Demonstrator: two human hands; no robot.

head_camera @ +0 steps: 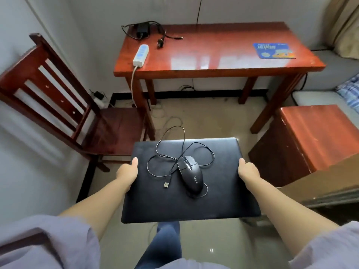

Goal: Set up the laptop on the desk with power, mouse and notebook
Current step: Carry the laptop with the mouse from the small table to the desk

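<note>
While the mouse (pixel 189 173) rests atop, both hands' grips clasp the closed laptop's (pixel 213 191) side edges.

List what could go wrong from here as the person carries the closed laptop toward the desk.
1. The mouse lies loose on the laptop; a tilt could slide it off.
2. Its cable loops past the far edge and might snag the chair.
3. The left hand and right hand grip only the side edges, so the hold may slip.
</note>
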